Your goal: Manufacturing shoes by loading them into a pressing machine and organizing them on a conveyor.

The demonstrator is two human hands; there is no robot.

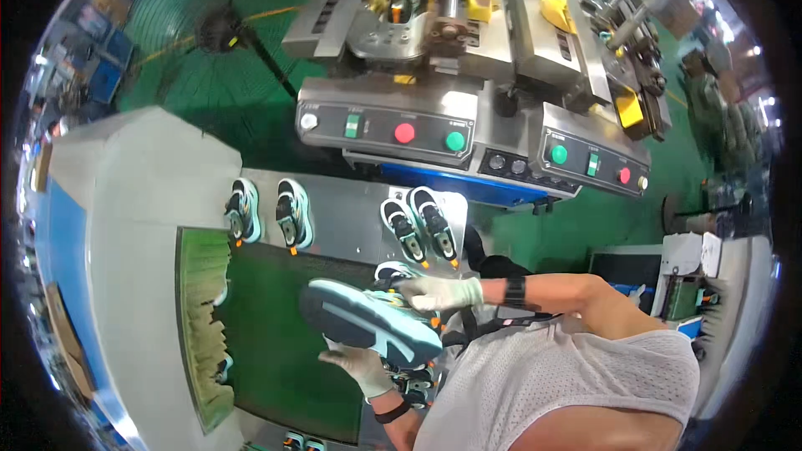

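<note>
A sneaker (359,319) with a dark and pale-blue sole is tilted so the sole faces up and toward the left. My left hand (361,366), in a white glove, grips its lower side, some fingers hidden behind the shoe. Along the upper edge, my gloved right hand (441,293) is closed at the shoe's upper; what its fingertips grasp is partly hidden. Just behind the right hand rests another sneaker (394,272), partly covered. More sneakers (413,384) are half hidden below the held shoe.
A sneaker pair (433,225) and two spaced sneakers (294,215) stand on the grey ledge (342,213). Beside it runs a green conveyor belt (280,326) into a white housing with a strip curtain (205,326). A pressing machine with a button panel (386,129) stands beyond; a fan (221,31) is far left.
</note>
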